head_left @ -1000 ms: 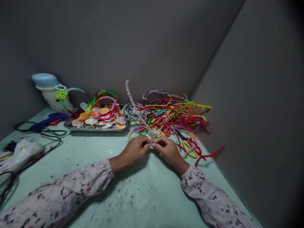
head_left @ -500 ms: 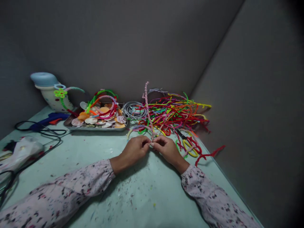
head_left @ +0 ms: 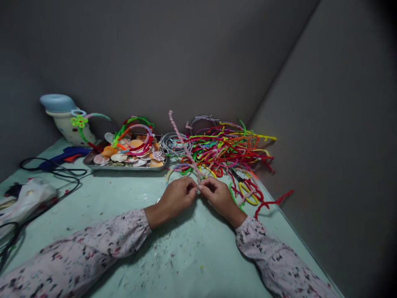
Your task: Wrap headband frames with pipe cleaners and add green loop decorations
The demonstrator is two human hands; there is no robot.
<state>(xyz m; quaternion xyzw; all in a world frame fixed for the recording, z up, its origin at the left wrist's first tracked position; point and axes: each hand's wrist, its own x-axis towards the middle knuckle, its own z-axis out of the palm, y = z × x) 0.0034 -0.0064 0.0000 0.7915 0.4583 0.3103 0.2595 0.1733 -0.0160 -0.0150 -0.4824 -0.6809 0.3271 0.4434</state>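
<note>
A pale pink fuzzy stem (head_left: 182, 140) rises from between my fingertips and leans up to the left. My left hand (head_left: 179, 193) pinches near its lower end. My right hand (head_left: 217, 195) meets the left one there, thumb and index finger also pinched on the stem. The fingertips of both hands nearly touch, and the stem's bottom end is mostly hidden by them. Just behind my hands lies a heap of multicoloured fuzzy stems (head_left: 226, 145).
A metal tray (head_left: 133, 168) of shells and bent stems stands at the back left, beside coiled wire (head_left: 169, 144). Farther left are a pale blue-lidded container (head_left: 70, 124), a blue tool (head_left: 62, 158), black cable and a plastic bag (head_left: 35, 194). Yellow-handled scissors (head_left: 248, 194) lie right.
The pink stem has tipped from nearly upright to a clear leftward lean. Both hands have stayed in almost the same place.
</note>
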